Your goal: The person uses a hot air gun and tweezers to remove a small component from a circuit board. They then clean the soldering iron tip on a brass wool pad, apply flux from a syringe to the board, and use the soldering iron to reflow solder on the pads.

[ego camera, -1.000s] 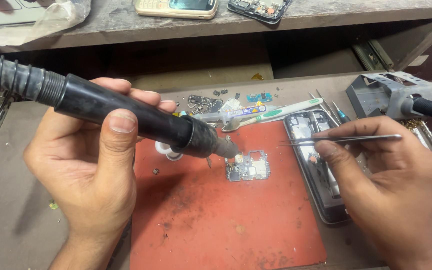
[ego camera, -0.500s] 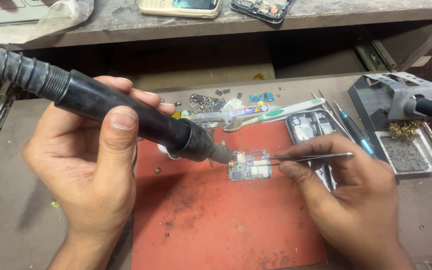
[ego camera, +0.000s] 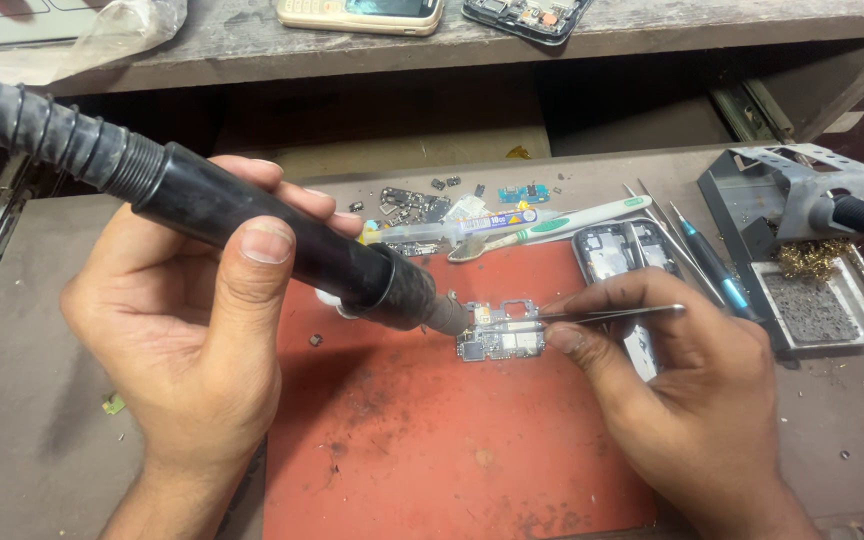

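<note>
My left hand grips a black hot-air wand with a ribbed hose running off to the upper left. Its metal nozzle points at the left edge of a small circuit board, which lies on a red work mat. My right hand holds metal tweezers, their tips resting on the board's right side. Behind that hand lies an opened phone frame, partly covered by my fingers.
A white and green toothbrush, a syringe tube and several loose small parts lie behind the mat. A soldering iron stand with brass wool and a sponge tray is at the right. Two phones rest on the upper shelf.
My right hand has moved left with the tweezers from the phone frame to the circuit board. The wand nozzle stays aimed at the board.
</note>
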